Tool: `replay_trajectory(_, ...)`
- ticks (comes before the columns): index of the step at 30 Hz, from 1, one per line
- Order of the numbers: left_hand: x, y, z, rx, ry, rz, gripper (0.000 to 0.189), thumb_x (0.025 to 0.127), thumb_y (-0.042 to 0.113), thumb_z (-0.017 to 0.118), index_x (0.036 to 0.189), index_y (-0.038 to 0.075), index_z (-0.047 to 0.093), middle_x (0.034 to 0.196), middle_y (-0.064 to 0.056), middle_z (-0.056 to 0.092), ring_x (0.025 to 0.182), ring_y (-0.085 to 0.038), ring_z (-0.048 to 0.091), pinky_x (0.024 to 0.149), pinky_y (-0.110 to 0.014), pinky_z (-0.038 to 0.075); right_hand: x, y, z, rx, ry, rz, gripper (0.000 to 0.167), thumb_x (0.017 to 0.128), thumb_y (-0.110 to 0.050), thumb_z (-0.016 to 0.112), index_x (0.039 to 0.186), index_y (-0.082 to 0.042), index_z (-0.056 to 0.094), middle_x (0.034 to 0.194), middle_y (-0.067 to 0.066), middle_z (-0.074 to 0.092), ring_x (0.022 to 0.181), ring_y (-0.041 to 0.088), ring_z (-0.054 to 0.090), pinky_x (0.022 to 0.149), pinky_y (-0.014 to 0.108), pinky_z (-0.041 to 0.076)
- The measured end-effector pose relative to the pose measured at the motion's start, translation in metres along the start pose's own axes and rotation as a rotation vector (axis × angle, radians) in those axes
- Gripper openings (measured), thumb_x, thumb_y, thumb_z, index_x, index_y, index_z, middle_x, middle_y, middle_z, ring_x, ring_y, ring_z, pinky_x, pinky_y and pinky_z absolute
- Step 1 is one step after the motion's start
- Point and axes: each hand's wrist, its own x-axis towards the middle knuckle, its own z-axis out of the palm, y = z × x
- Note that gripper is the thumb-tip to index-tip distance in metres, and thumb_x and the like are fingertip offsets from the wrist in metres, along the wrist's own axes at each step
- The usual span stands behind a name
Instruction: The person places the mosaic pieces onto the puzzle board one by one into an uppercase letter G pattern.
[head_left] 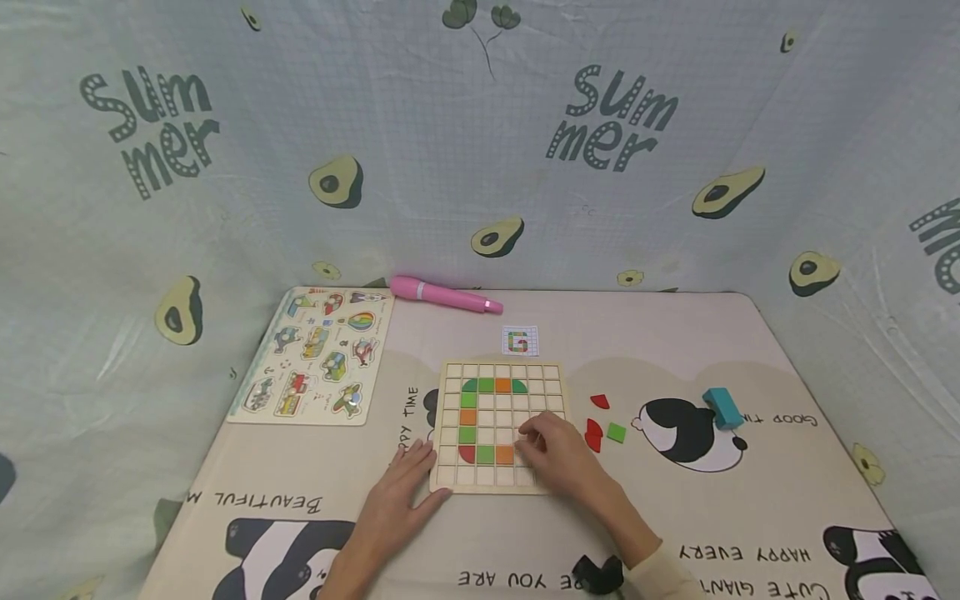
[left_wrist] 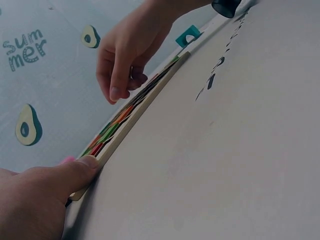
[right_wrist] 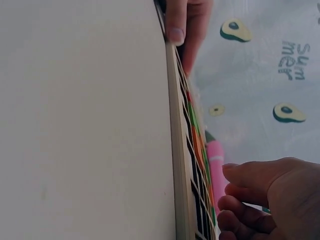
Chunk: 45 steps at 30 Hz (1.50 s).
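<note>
A wooden grid board point(head_left: 551, 379) lies at the table's middle, with green, orange and red tiles point(head_left: 476, 417) forming a partial letter G. My left hand point(head_left: 416, 475) lies flat beside the board's near left corner, its straight fingers touching the edge; the left wrist view shows the thumb point(left_wrist: 85, 167) against the board's rim point(left_wrist: 145, 107). My right hand point(head_left: 551, 450) hovers over the near right cells with fingers curled down to the board. In the left wrist view its thumb and forefinger point(left_wrist: 117, 87) come together; whether a tile sits between them is hidden.
Loose red pieces point(head_left: 594, 433) and a green square point(head_left: 617, 432) lie right of the board, with a teal block point(head_left: 723, 407) farther right. A small pattern card point(head_left: 520, 341) and a pink pen point(head_left: 442, 295) lie behind it. A vehicle puzzle point(head_left: 315, 357) sits at the left. Printed fabric walls surround the table.
</note>
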Motion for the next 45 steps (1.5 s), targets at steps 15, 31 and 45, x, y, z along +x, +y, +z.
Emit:
replay_trajectory(15, 0.001, 0.002, -0.002, 0.001, 0.002, 0.009, 0.061, 0.081, 0.04, 0.081, 0.132, 0.01, 0.066, 0.143, -0.003, 0.061, 0.141, -0.021, 0.05, 0.126, -0.032, 0.028, 0.01, 0.031, -0.026, -0.005, 0.108, 0.085, 0.025, 0.09, -0.02, 0.072, 0.111, -0.006, 0.07, 0.092, 0.001, 0.061, 0.081, 0.013, 0.054, 0.066, 0.02, 0.053)
replay_trajectory(31, 0.001, 0.0, -0.001, -0.006, 0.011, 0.014, 0.061, 0.081, 0.04, 0.081, 0.132, 0.009, 0.066, 0.144, -0.003, 0.061, 0.141, -0.021, 0.05, 0.126, -0.032, 0.028, 0.016, 0.069, -0.045, -0.007, 0.227, 0.139, 0.034, 0.091, -0.019, 0.07, 0.118, 0.002, 0.066, 0.102, 0.014, 0.065, 0.093, 0.025, 0.063, 0.083, 0.041, 0.062)
replay_trajectory(45, 0.001, 0.001, 0.0, -0.01, 0.025, 0.018, 0.061, 0.08, 0.039, 0.082, 0.131, 0.009, 0.066, 0.143, -0.004, 0.061, 0.14, -0.022, 0.051, 0.126, -0.034, 0.029, 0.018, 0.09, -0.052, -0.073, 0.249, 0.138, 0.034, 0.093, -0.013, 0.068, 0.12, 0.006, 0.066, 0.103, 0.019, 0.062, 0.094, 0.03, 0.06, 0.081, 0.044, 0.059)
